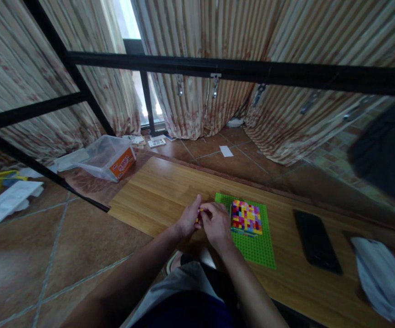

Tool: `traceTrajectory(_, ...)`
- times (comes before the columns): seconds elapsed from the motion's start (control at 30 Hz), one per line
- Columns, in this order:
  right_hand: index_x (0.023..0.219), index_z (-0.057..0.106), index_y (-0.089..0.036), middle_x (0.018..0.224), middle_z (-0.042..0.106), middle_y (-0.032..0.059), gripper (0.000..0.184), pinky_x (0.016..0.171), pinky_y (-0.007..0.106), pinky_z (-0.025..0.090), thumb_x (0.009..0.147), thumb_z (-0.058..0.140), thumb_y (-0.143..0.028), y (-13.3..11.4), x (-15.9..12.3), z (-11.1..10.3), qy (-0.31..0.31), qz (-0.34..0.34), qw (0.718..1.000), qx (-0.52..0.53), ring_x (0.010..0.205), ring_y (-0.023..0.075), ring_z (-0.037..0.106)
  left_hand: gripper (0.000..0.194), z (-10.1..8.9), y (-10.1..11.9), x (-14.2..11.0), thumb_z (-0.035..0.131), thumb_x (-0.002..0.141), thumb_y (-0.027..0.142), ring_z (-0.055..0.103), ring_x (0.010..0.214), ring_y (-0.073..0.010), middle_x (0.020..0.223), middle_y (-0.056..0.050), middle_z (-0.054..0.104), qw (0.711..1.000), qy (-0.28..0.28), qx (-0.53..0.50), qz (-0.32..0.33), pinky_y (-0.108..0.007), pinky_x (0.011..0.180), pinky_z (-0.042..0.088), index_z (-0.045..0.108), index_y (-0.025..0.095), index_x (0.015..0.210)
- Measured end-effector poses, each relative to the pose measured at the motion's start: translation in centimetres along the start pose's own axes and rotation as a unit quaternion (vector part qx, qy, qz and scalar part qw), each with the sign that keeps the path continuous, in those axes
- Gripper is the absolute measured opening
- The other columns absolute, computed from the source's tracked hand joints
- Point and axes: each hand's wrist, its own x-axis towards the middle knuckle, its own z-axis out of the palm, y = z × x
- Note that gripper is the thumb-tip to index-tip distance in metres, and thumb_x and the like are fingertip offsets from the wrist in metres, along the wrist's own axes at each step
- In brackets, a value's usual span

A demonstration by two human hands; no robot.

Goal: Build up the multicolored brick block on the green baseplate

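My left hand [188, 221] and my right hand [218, 224] meet over the wooden board, fingers closed and touching. The right fingers pinch a small yellow toy brick [201, 210]. Small bits of yellow and pink also show at the left fingers, seemingly toy bricks mostly hidden in the grip. Just right of my right hand lies a green baseplate [253, 250]. On its upper part stands a block built of many small bricks [247, 216], its top a mix of yellow, red, pink, orange and purple.
A black phone-like slab [316, 239] and a pale plastic bag [385, 278] lie at right on the wooden board [170, 182]. Beyond the left end sits a clear plastic bin [103, 157] with an orange label. A black metal rail [238, 70] crosses before the curtains.
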Motion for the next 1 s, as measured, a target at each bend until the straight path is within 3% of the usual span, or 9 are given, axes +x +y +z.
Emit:
traceTrajectory(0.07,0.093,0.070,-0.023,0.087,0.069,0.0039,0.021,0.082,0.035,0.042,0.087,0.051,-0.017,0.0,-0.1,-0.4,0.004,-0.004,1.000,-0.006,0.088,0.0209,0.055,0.055,0.1,0.1,-0.1,0.050,0.080,0.069,0.034,0.033,-0.0064,0.043,0.005,0.041,1.000,0.009,-0.008,-0.001,-0.019,0.037,0.012,0.047,0.018,0.060)
traceTrajectory(0.17,0.104,0.070,-0.022,0.096,0.068,0.0066,0.026,0.084,0.036,0.044,0.090,0.048,-0.020,-0.2,-0.2,-1.5,0.017,-0.020,1.000,-0.009,0.095,0.0217,0.056,0.054,0.0,0.4,-0.5,0.049,0.083,0.066,0.031,0.034,-0.0047,0.047,0.003,0.046,0.999,-0.028,-0.019,-0.011,-0.018,0.037,0.009,0.052,0.016,0.066)
traceTrajectory(0.33,0.105,0.070,-0.023,0.100,0.067,0.0076,0.027,0.089,0.039,0.046,0.091,0.046,-0.026,0.1,-0.6,-4.9,0.061,-0.009,0.998,0.004,0.099,0.0214,0.059,0.052,-0.2,1.0,-1.0,0.050,0.084,0.063,0.028,0.038,-0.0029,0.053,0.002,0.046,0.997,-0.078,-0.009,-0.020,-0.017,0.038,0.009,0.055,0.014,0.069)
traceTrajectory(0.63,0.095,0.073,-0.018,0.098,0.073,0.0093,0.031,0.082,0.038,0.051,0.082,0.058,-0.042,6.1,-1.7,-11.4,0.192,0.165,0.967,0.041,0.089,0.0226,0.066,0.050,-0.3,0.9,-0.9,0.050,0.086,0.060,0.029,0.039,-0.0026,0.055,0.002,0.047,0.997,-0.081,-0.010,-0.004,-0.015,0.038,0.010,0.056,0.014,0.069)
traceTrajectory(0.8,0.089,0.075,-0.019,0.097,0.073,0.0090,0.029,0.083,0.037,0.051,0.077,0.062,-0.042,8.2,-0.7,-11.2,0.187,0.180,0.964,0.064,0.090,0.0228,0.067,0.049,-0.4,0.9,-0.9,0.051,0.085,0.060,0.029,0.039,-0.0026,0.054,0.002,0.047,0.997,-0.080,-0.002,-0.001,-0.015,0.037,0.011,0.056,0.014,0.070)
traceTrajectory(1.0,0.089,0.076,-0.021,0.101,0.073,0.0078,0.028,0.087,0.037,0.049,0.078,0.060,-0.042,9.1,0.7,-9.8,0.129,0.143,0.978,0.083,0.092,0.0214,0.065,0.050,-0.3,0.9,-0.9,0.050,0.085,0.061,0.029,0.038,-0.0024,0.054,0.002,0.047,0.997,-0.076,0.003,0.009,-0.015,0.037,0.011,0.056,0.014,0.070)
